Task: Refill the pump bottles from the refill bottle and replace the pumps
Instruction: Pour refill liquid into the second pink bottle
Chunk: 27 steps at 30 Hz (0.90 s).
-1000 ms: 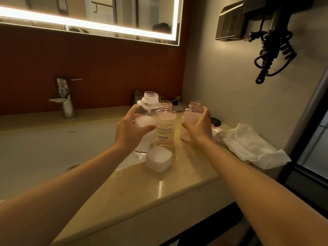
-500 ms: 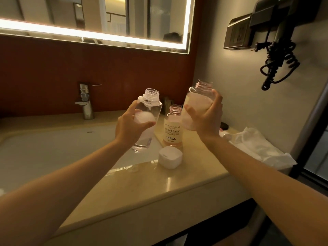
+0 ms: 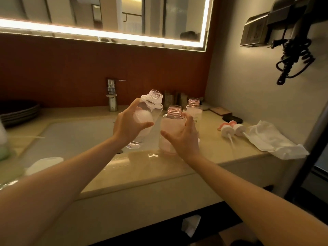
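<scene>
- Head view, nearest first: our right hand wraps the pump bottle low on its body, thumb across the front and fingers curled round the far side. The bottle is upright with its neck open, at the counter edge beside the sink. We cannot tell whether its base touches the counter.
- We judge this bottle light and thin-walled, with some pink liquid inside. A hard squeeze could dent it, so we favour a firm, even hold on the lower body.
- Our left hand grips the refill bottle round its middle, thumb in front and fingers behind. It is held above the sink, tilted so its open mouth leans toward the pump bottle, up and to the left of that neck and apart from it.
- It looks clear, smooth and perhaps slick. We cannot read how full it is, and a mid-body grip suits steering the tilt.
- Both necks are narrow, so we expect a slow pour to be needed.
- A second bottle stands open just behind.
- Two pumps lie on the counter to the right, near a cloth. Their thin tubes look bendy, so we would take them by the heads.
</scene>
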Available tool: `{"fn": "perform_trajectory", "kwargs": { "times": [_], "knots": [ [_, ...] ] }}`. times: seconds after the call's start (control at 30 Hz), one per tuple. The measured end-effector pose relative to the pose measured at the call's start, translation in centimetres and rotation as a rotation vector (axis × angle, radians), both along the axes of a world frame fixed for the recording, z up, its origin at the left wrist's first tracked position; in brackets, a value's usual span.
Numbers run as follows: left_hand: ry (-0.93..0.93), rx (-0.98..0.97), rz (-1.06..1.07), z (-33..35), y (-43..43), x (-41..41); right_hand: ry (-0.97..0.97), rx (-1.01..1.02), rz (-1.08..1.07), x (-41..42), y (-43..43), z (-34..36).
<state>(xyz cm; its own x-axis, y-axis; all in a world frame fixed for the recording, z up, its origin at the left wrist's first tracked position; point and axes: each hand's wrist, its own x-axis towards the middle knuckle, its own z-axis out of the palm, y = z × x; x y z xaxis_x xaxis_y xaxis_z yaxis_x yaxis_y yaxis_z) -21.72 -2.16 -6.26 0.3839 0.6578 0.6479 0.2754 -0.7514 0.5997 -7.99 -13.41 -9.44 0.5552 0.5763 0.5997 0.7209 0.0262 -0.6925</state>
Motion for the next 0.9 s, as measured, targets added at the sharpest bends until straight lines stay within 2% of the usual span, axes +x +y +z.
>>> {"fn": "perform_trajectory", "kwargs": {
  "times": [0.37, 0.9],
  "knots": [
    [0.093, 0.12, 0.011, -0.6, -0.7, 1.3, -0.023, -0.019, -0.128, 2.5, -1.1, -0.7],
    [0.311, 0.561, 0.08, 2.8, 1.2, 3.7, -0.097, -0.062, -0.22, 3.0, -0.3, -1.4]
  ]
}}
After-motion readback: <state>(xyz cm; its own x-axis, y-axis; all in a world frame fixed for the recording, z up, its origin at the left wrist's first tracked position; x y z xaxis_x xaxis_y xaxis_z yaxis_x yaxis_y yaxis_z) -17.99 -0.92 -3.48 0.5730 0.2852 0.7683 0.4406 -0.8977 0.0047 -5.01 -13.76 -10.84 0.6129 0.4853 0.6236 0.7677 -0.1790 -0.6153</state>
